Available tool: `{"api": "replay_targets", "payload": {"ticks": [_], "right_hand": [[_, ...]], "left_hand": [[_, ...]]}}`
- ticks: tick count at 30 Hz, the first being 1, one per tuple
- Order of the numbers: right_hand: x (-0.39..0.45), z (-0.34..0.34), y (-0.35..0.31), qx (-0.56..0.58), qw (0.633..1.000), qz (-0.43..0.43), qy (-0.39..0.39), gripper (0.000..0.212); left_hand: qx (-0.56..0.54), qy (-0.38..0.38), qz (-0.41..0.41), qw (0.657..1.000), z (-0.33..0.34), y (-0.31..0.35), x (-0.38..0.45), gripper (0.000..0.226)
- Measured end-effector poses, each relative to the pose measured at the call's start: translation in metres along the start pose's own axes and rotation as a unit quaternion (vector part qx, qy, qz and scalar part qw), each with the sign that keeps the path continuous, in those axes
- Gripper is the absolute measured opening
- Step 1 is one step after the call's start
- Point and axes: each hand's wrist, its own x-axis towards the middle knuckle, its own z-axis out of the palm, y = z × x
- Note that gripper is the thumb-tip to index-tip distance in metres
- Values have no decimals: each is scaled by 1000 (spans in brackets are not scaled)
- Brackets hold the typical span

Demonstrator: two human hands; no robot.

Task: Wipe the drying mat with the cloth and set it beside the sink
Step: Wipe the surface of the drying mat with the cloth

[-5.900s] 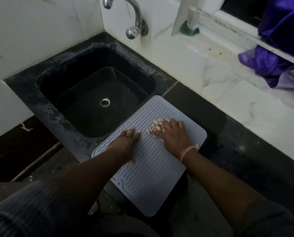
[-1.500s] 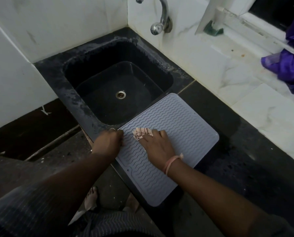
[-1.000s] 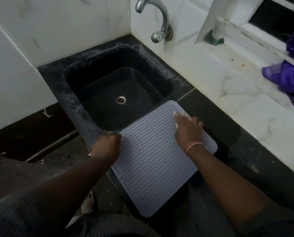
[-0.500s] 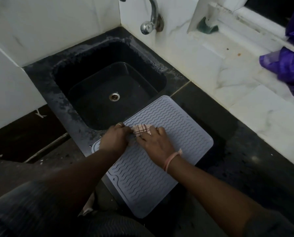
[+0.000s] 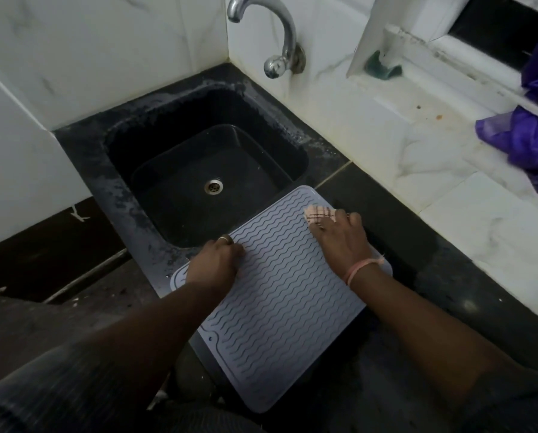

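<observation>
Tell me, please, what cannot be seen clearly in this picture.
- Most of the cloth: under the right hand, head view.
- Mat left edge: partly covered by the left hand.
- Purple fabric: cut off by the right edge.
- Whether the mat is clean: too dim.

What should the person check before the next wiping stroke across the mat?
1. Cloth under the right hand: ok, pressed flat at the mat's far corner.
2. Left hand steadying the drying mat: ok, it rests on the edge near the sink.
3. Mat fully supported: not ok, its near corner juts past the counter edge.
4. Wiping path free: ok, nothing else lies on the mat.
5. Mat surface already clean: cannot tell.
</observation>
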Motion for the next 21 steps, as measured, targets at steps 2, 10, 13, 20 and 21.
{"api": "replay_targets", "payload": {"ticks": [2,10,13,20,21], "right_hand": [[4,2,16,-6,999,52,-6,35],[26,4,16,179,949,250,-68,31],[41,-11,15,347,873,343,-8,32],[75,-29,11,357,892,267,79,44],[81,-27,7,338,907,243,58,47]], "left_hand": [[3,-6,-2,1000,-1,1,0,42],[27,-20,-4,999,-8,9,0,43],[51,-30,0,998,-7,11,1,56],[54,-149,21,987,-23,29,32,94],[27,-167,19,985,-27,36,42,96]]}}
